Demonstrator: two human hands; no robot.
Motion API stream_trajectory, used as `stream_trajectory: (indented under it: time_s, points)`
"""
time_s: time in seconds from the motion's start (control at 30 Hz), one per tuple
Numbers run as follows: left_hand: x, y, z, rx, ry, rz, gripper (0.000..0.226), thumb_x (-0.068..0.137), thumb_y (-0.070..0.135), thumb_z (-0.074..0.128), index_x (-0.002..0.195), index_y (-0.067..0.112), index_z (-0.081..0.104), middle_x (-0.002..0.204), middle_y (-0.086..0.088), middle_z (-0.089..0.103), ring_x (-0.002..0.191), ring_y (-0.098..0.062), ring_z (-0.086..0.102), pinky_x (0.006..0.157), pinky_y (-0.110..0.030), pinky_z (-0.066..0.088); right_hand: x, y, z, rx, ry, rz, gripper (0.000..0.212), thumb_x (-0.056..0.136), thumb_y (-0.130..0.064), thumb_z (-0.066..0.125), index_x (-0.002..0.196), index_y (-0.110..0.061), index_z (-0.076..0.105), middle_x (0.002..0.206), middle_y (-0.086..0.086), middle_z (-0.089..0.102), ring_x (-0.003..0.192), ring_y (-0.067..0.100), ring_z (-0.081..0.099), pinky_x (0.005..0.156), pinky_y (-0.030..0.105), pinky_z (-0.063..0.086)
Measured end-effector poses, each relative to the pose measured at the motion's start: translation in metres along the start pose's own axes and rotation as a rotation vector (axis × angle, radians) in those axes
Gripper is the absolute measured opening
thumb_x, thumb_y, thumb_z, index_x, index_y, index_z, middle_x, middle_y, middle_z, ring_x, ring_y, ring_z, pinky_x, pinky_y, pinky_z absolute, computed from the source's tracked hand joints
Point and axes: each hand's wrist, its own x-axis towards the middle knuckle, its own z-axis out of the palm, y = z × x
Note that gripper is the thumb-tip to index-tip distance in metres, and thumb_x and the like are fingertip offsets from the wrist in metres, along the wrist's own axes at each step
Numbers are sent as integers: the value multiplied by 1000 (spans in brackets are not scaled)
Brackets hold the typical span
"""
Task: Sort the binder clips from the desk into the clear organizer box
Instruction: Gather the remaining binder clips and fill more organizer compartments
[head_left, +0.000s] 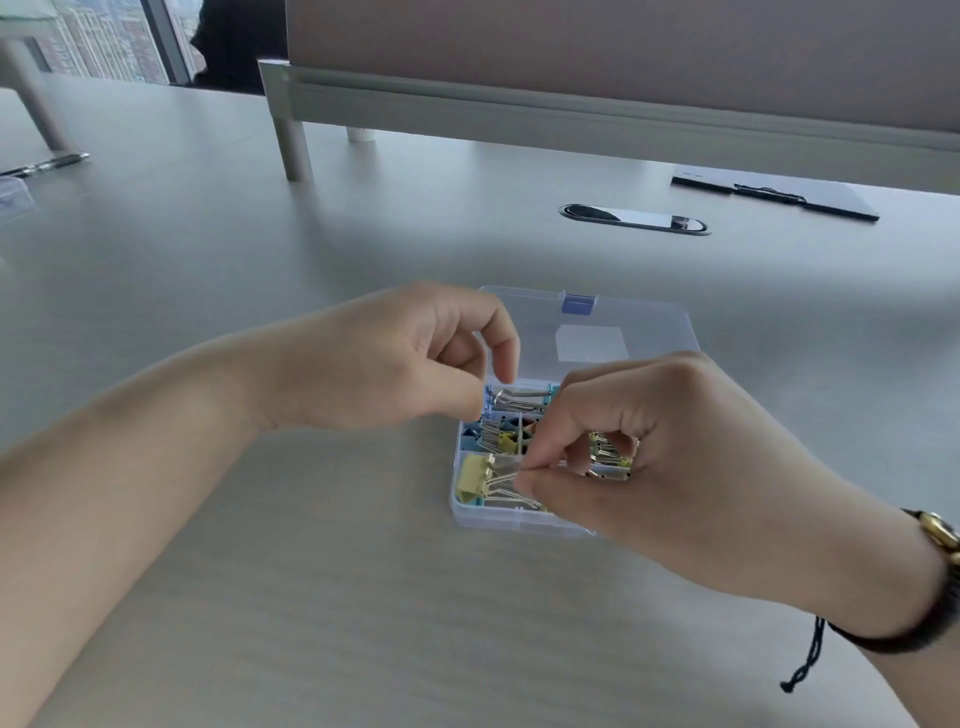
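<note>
The clear organizer box lies open on the desk, its lid folded back with a blue latch. Its compartments hold several binder clips, yellow, blue and silver-handled. A large yellow binder clip lies in the front left compartment; my right hand pinches its wire handles. Small yellow clips show under that hand's curled fingers. My left hand hovers over the box's back left corner with fingers curled, fingertips close to a silver-handled clip; whether it touches is unclear.
A grey desk divider stands behind on metal legs. An oval cable port sits beyond the box. A dark clipboard lies at the back right, pens at the far left.
</note>
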Motion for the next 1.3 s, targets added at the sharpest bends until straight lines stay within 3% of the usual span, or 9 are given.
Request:
stream_trajectory:
  time_s: [0.13, 0.37, 0.53, 0.77, 0.9, 1.0, 1.07, 1.17, 1.3]
  points:
    - [-1, 0, -2, 60, -87, -19, 17, 76, 12, 59, 86, 25, 62, 66, -21, 48, 50, -16, 33, 43, -20, 31, 1, 0, 2, 36, 18, -14, 12, 76, -23, 82, 68, -27, 74, 67, -11, 66, 69, 8, 64, 57, 10, 41]
    - [-3, 0, -4, 91, -154, -46, 13, 78, 18, 64, 89, 24, 64, 59, -4, 49, 48, -10, 38, 47, -18, 34, 2, 4, 3, 76, -42, -1, 10, 78, -23, 81, 70, -25, 75, 77, -10, 68, 75, 9, 66, 66, 26, 49]
    - [-3, -2, -3, 150, -186, -68, 16, 83, 16, 73, 89, 28, 63, 58, 0, 51, 53, -17, 40, 53, -29, 36, 2, 4, 3, 22, -81, -27, 7, 81, -24, 79, 76, -28, 77, 79, -12, 65, 77, 7, 64, 66, 23, 47]
    - [-2, -2, -1, 158, -180, -51, 11, 85, 21, 74, 86, 25, 64, 56, -3, 49, 52, -18, 39, 52, -30, 34, 0, 4, -4, 4, -137, -30, 9, 86, -25, 73, 86, -33, 78, 86, -15, 66, 81, 4, 63, 67, 18, 46]
    - [0, -1, -1, 39, -19, 34, 10, 79, 19, 66, 84, 24, 59, 61, -15, 46, 50, -16, 34, 47, -27, 31, 1, 4, -8, 58, 38, 34, 17, 85, -18, 73, 85, -34, 77, 79, -18, 66, 77, -1, 61, 65, 10, 43]
    - [4, 2, 4, -379, 125, 97, 28, 63, -7, 44, 79, 14, 50, 68, -10, 51, 57, -16, 38, 49, -27, 28, 3, 1, -5, 113, 180, 71, 13, 82, -22, 74, 87, -35, 73, 77, -20, 66, 68, -2, 57, 60, 7, 41]
    - [7, 3, 10, -539, 156, 171, 37, 51, -12, 35, 76, 14, 43, 74, -6, 56, 68, -17, 45, 54, -27, 33, 4, -2, -1, 159, 229, 76, 12, 80, -28, 76, 86, -35, 70, 75, -17, 67, 63, 2, 56, 57, 10, 42]
    - [11, 3, 20, -506, 160, 235, 38, 54, -16, 30, 80, 11, 37, 80, -8, 56, 74, -17, 51, 60, -27, 39, 5, -7, 5, 206, 279, 81, 20, 76, -28, 81, 87, -32, 66, 72, -11, 68, 57, 7, 55, 54, 13, 42]
    - [11, 0, 22, -293, 146, 271, 38, 83, -19, 39, 101, 13, 46, 87, -5, 63, 81, -20, 62, 73, -29, 51, 6, -7, 7, 168, 331, 89, 30, 75, -23, 82, 94, -33, 61, 71, -10, 65, 57, 11, 55, 52, 15, 42]
